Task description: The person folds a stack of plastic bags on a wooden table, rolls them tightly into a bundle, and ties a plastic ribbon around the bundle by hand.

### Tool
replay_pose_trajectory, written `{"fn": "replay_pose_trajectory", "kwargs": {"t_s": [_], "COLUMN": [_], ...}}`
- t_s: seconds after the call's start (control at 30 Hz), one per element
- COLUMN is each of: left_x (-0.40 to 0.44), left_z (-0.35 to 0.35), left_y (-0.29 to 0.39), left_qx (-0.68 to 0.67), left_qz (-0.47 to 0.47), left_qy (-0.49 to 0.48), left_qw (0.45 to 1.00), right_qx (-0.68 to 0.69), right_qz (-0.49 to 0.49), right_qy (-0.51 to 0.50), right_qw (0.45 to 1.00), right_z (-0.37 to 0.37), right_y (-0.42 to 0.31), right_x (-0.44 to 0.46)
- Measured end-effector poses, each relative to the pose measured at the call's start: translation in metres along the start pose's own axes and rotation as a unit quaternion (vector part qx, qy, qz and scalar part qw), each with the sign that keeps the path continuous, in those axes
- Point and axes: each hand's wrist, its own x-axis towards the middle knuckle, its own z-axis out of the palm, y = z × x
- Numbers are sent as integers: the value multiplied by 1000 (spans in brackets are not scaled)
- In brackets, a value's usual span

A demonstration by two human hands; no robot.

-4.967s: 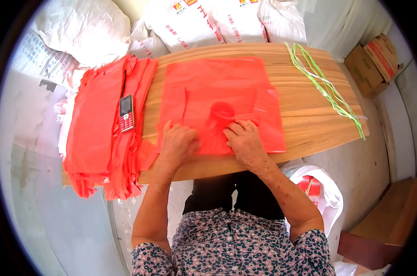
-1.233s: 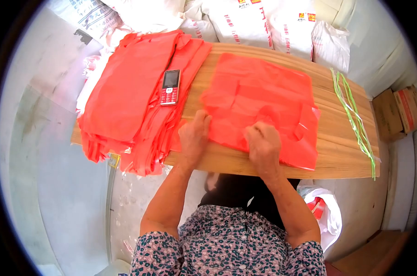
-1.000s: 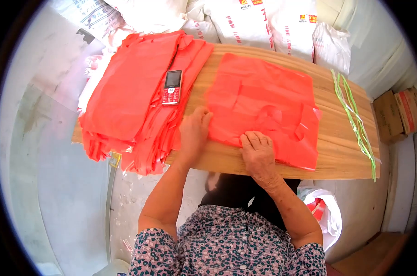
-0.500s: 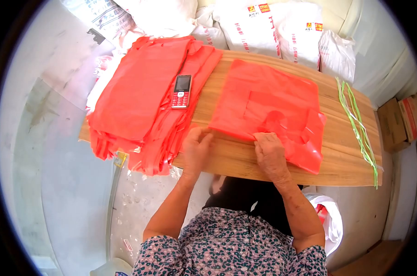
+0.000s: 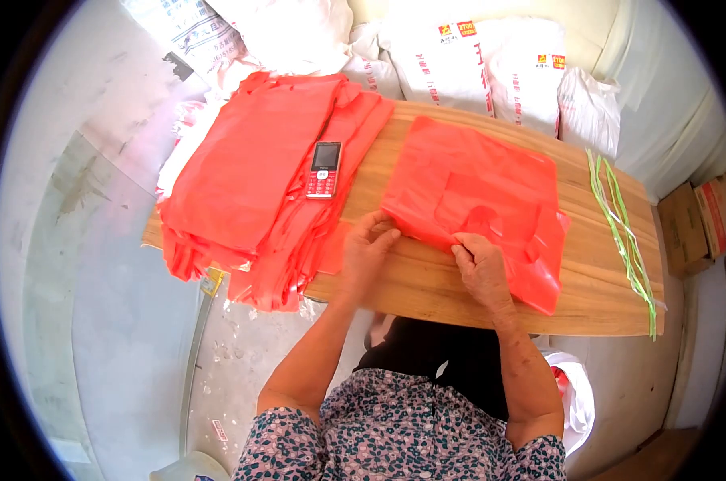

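A folded red plastic bag [image 5: 499, 176] lies on the wooden table in front of me, with a cut-out shape showing near its lower right part. My right hand [image 5: 483, 268] is closed on the bag's near edge, thumb and fingers pinching it. At the bag's left corner, my left hand [image 5: 367, 248] has its curled fingertips and thumb closed on the edge, slightly blurred. To the left is a thick stack of red plastic bags [image 5: 251, 160], with a red and black keypad phone [image 5: 324, 170] resting on top.
Green and white plastic strips [image 5: 619, 228] lie along the right end of the wooden table [image 5: 387, 280]. Filled white sacks [image 5: 443, 64] stand behind it. Cardboard boxes [image 5: 683, 228] are at the far right, and a white bag [image 5: 575, 401] sits below the table.
My left hand has moved right, away from the stack, to the bag's left corner. My right hand still pinches the near edge. The whole view has shifted slightly.
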Motion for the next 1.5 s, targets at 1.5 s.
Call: {"fn": "replay_pose_trajectory", "kwargs": {"t_s": [1.5], "left_x": [-30], "left_z": [-22], "left_y": [-18], "left_qx": [271], "left_qz": [166], "left_qy": [-20], "left_qw": [948], "right_qx": [-331], "right_qz": [-178], "right_qy": [10], "right_qw": [927], "right_z": [-15], "right_y": [-5], "right_x": [-48]}}
